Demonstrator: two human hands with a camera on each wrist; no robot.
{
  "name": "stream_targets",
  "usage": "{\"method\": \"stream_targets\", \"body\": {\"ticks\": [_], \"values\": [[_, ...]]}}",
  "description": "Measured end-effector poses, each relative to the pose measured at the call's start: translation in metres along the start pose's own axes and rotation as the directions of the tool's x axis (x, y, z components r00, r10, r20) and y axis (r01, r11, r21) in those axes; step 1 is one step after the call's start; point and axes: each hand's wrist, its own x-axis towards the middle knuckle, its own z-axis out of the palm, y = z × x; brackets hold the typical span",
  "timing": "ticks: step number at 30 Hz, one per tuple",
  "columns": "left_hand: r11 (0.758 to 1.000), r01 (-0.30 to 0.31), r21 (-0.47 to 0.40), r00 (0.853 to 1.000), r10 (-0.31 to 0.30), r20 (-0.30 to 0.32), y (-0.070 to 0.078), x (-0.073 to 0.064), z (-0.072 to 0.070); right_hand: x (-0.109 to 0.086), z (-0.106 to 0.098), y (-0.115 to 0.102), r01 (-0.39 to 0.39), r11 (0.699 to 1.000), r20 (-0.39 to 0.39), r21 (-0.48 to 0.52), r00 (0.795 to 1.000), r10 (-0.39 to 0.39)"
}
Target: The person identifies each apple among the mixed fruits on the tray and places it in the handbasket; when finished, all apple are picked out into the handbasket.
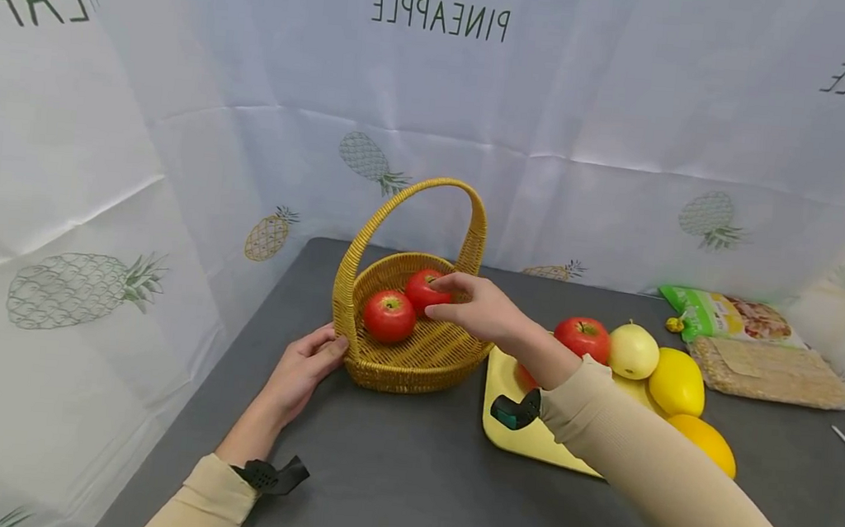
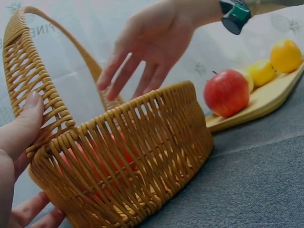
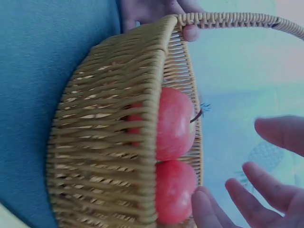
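A woven wicker basket (image 1: pixel 398 380) with a tall arched handle stands on the dark table. Two red apples lie inside it, a nearer apple (image 1: pixel 388 319) at the left and a farther apple (image 1: pixel 423 293) behind it. My left hand (image 1: pixel 304 370) grips the basket's left side where the handle meets the rim, its thumb (image 2: pixel 29 116) against the weave. Above the farther apple hovers my right hand (image 1: pixel 484 310), fingers spread and holding nothing. In the right wrist view, its fingertips (image 3: pixel 202 204) are close to that apple.
Right of the basket, a yellow tray (image 1: pixel 549 453) carries a red apple (image 1: pixel 586 336), a pale round fruit (image 1: pixel 634 351), a yellow fruit (image 1: pixel 677 383) and an orange-yellow fruit (image 1: pixel 710 443). My right forearm covers part of it. A green bag (image 1: pixel 724 314) and a tan package (image 1: pixel 764 371) lie farther right.
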Motion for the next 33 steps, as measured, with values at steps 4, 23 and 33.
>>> {"method": "stream_targets", "body": {"ticks": [4, 23, 33], "values": [[1.000, 0.002, -0.013, 1.000, -0.002, -0.017, -0.001, 0.000, 0.002, -0.010, -0.004, 0.007, -0.027, 0.999, -0.072, 0.040, 0.997, 0.030], [0.998, -0.009, -0.055, 0.999, 0.007, -0.043, -0.004, -0.002, -0.001, -0.075, -0.075, 0.062, -0.197, 0.980, -0.238, 0.021, 0.951, 0.197], [0.996, -0.019, -0.089, 0.999, 0.022, 0.026, -0.004, 0.000, -0.002, -0.108, -0.094, 0.099, -0.270, 0.962, -0.265, -0.048, 0.932, 0.248]]}}
